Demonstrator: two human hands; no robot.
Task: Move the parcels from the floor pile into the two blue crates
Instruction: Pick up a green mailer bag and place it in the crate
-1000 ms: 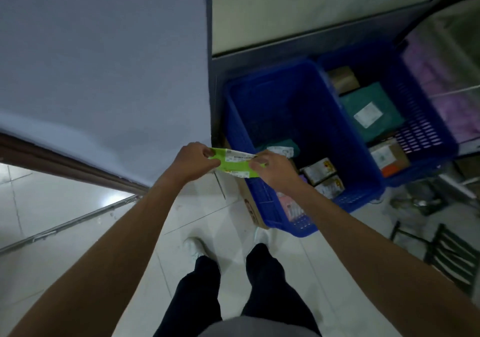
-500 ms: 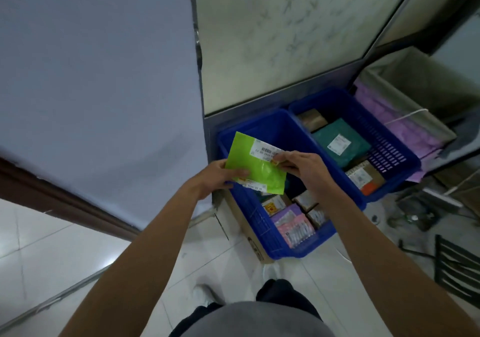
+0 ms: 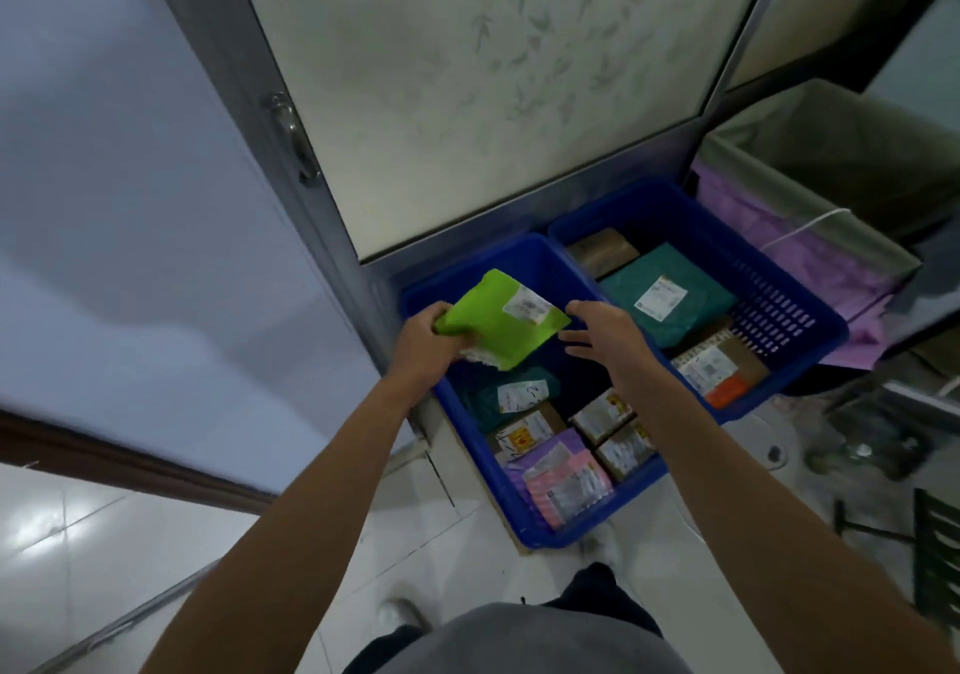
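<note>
My left hand [image 3: 427, 337] grips the near-left corner of a bright green parcel [image 3: 493, 320] with a white label, holding it tilted above the left blue crate [image 3: 524, 520]. My right hand [image 3: 605, 331] hovers just right of the parcel with fingers spread, holding nothing. The left crate holds a dark green mailer [image 3: 511, 395], small boxes and a pink packet [image 3: 569, 486]. The right blue crate [image 3: 795, 304] holds a teal mailer [image 3: 665, 302] and brown boxes [image 3: 719, 369].
Both crates sit on the white tiled floor against a frosted glass door [image 3: 493, 86] with a metal handle [image 3: 293, 141]. A bin lined with purple plastic [image 3: 810, 242] stands right of the crates. A dark chair [image 3: 935, 564] is at the far right. My feet are below.
The view has swung upward and closer to the crates. My right hand has let go of the green parcel and opened; the left hand alone now holds it over the left crate.
</note>
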